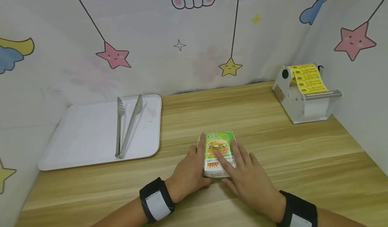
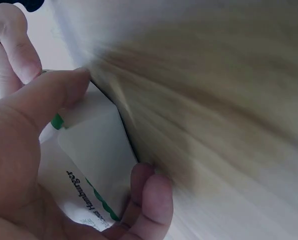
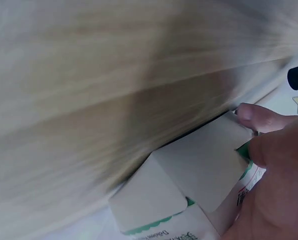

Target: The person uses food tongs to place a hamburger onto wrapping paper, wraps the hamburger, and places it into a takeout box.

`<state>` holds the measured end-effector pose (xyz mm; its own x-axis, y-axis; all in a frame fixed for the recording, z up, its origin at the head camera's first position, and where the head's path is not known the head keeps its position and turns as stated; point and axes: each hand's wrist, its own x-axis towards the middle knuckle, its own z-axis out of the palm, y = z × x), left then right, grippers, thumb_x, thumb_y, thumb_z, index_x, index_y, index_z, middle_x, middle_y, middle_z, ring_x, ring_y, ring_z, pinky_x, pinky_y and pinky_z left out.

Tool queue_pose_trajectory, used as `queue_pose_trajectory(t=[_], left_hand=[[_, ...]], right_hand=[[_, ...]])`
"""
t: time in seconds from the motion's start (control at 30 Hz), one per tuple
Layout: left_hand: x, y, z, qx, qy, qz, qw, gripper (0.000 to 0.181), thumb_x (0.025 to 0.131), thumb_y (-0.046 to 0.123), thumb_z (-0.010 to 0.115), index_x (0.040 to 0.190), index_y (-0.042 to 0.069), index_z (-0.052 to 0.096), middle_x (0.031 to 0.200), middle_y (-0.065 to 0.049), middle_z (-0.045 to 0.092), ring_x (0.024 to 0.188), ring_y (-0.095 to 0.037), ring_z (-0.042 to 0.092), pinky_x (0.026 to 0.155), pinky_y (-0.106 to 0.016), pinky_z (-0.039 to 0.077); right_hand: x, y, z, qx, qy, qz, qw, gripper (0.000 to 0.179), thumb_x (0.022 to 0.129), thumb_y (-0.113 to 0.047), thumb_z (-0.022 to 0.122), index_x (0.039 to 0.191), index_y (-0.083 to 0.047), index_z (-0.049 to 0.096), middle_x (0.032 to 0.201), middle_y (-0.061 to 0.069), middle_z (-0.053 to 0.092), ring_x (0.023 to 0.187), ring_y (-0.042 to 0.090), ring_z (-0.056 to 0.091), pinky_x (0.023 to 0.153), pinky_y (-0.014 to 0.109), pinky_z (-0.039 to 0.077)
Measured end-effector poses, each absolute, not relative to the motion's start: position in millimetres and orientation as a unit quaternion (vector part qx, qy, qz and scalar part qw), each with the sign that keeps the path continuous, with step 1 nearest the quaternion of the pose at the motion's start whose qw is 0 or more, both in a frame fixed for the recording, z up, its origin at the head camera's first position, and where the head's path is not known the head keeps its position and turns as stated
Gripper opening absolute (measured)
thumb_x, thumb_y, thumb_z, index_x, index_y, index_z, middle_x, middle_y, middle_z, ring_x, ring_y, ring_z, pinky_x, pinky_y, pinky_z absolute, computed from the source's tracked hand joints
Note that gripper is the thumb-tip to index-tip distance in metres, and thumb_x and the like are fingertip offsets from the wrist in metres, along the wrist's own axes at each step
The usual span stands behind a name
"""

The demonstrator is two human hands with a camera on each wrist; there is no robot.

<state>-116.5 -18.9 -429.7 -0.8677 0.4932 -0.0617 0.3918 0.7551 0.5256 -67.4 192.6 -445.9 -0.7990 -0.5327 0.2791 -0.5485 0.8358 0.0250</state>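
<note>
A green-and-white hamburger box [image 1: 219, 153] lies on the wooden table, its burger picture facing up. My left hand [image 1: 190, 168] grips its left side, index finger along the top edge and thumb at the near end. Curled fingertips [image 2: 156, 200] hold the carton's side in the left wrist view. My right hand [image 1: 250, 176] lays fairly straight, spread fingers over the top and right edge. White end flaps [image 3: 199, 160] with green scalloped trim show in the right wrist view, close to the tabletop.
At the left, a white tray [image 1: 85, 132] carries metal tongs [image 1: 128, 127]. A label dispenser [image 1: 303, 102] with a yellow label roll [image 1: 309, 78] stands at the back right. A patterned curtain [image 1: 151, 25] hangs behind the table [image 1: 227, 109].
</note>
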Motion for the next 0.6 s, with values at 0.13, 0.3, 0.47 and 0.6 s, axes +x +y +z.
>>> queue_pose_trajectory(t=[0.13, 0.3, 0.47, 0.6], left_hand=[[-117.9, -22.6, -430.2, 0.258, 0.922, 0.271, 0.098, 0.139, 0.068, 0.040, 0.096, 0.161, -0.001, 0.001, 0.125, -0.032, 0.051, 0.083, -0.020, 0.058, 0.069, -0.029, 0.056], [-123.7, -32.4, -425.6, 0.266, 0.887, 0.345, 0.150, 0.128, 0.080, 0.049, 0.085, 0.163, 0.004, -0.001, 0.143, -0.034, 0.040, 0.106, -0.026, 0.059, 0.090, -0.038, 0.054], [-127.2, -35.9, -421.0, 0.247, 0.864, 0.394, 0.195, 0.117, 0.087, 0.042, 0.080, 0.164, 0.009, -0.002, 0.153, -0.031, 0.030, 0.124, -0.031, 0.050, 0.105, -0.048, 0.046], [-126.9, -33.6, -420.5, 0.231, 0.866, 0.400, 0.192, 0.120, 0.083, 0.036, 0.085, 0.164, 0.010, 0.001, 0.154, -0.030, 0.030, 0.124, -0.032, 0.050, 0.105, -0.047, 0.046]], right_hand=[[-68.6, 191.9, -446.2, 0.295, -0.944, 0.007, 0.146, 0.085, 0.093, -0.034, 0.073, 0.161, -0.014, 0.026, 0.157, 0.038, 0.022, 0.141, 0.054, 0.034, 0.097, 0.058, 0.051], [-70.8, 190.6, -445.5, 0.294, -0.943, -0.026, 0.151, 0.084, 0.092, -0.036, 0.074, 0.160, -0.012, 0.030, 0.156, 0.038, 0.025, 0.140, 0.053, 0.036, 0.096, 0.055, 0.052], [-70.6, 190.2, -447.9, 0.294, -0.943, -0.043, 0.148, 0.086, 0.092, -0.039, 0.074, 0.160, -0.011, 0.028, 0.158, 0.038, 0.021, 0.139, 0.054, 0.036, 0.097, 0.058, 0.051], [-72.1, 194.5, -443.6, 0.308, -0.944, -0.008, 0.115, 0.092, 0.094, -0.042, 0.072, 0.163, -0.011, 0.019, 0.160, 0.038, 0.015, 0.142, 0.056, 0.030, 0.100, 0.060, 0.048]])
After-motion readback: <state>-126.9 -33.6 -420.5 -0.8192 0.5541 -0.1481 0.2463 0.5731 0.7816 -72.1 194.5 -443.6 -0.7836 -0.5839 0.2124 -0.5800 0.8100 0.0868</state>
